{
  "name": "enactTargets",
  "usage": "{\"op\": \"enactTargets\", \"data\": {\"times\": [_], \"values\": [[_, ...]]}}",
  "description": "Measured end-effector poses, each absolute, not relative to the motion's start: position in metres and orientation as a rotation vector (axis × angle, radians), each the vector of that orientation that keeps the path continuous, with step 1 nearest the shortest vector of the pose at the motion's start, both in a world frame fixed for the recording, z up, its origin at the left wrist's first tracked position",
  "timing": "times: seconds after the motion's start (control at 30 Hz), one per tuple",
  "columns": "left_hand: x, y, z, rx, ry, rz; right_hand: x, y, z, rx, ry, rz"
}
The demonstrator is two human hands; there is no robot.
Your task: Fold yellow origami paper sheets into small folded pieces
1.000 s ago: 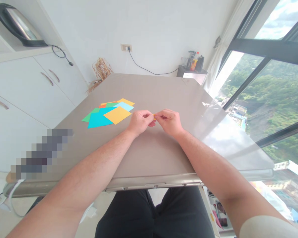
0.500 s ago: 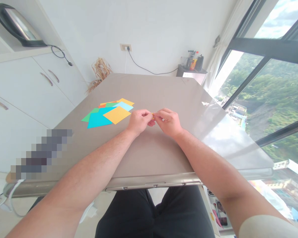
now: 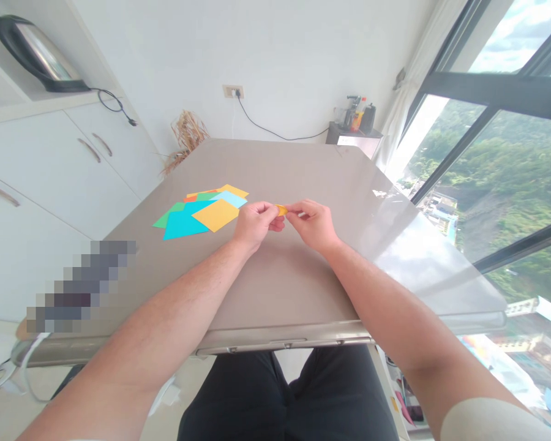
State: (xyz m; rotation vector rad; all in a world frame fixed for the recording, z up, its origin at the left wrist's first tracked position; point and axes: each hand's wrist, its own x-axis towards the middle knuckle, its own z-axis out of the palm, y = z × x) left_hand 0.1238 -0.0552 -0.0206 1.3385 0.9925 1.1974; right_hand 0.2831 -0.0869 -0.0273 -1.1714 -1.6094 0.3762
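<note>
Between my two hands is a small folded piece of yellow paper [image 3: 281, 210], mostly covered by the fingers. My left hand [image 3: 256, 223] pinches its left side between thumb and fingers. On its right edge, the thumb and fingertips of my right hand [image 3: 311, 222] are closed. Left of my hands, coloured paper sheets lie overlapping on the table: a yellow-orange sheet [image 3: 215, 215] nearest my left hand, a blue sheet [image 3: 186, 222] partly beneath it, a light blue sheet [image 3: 231, 198], and green, orange and further yellow pieces behind.
The brown table [image 3: 275, 288] reaches from my lap toward the wall. A pixelated dark object [image 3: 85, 285] lies at its left edge with a white cable. Dried stalks [image 3: 187, 138] stand behind. A low cabinet [image 3: 356, 139] with bottles is at the back right, beside the window.
More of the yellow paper now shows between my fingers. My right fingertips have shifted slightly to its right edge, and the whole view has tilted a little.
</note>
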Motion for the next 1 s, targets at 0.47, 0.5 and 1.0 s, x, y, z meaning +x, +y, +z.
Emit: {"op": "enactTargets", "data": {"times": [0.47,0.5,1.0], "values": [[0.125,-0.054,-0.025,1.326,0.913,1.063,0.28,-0.089,-0.026,-1.205,-1.539,0.366],[0.125,-0.054,-0.025,1.32,0.914,1.064,0.28,-0.089,-0.026,-1.209,-1.537,0.361],[0.123,-0.063,-0.016,1.883,1.248,1.045,0.291,-0.086,-0.025,-1.453,-1.737,0.254]]}}
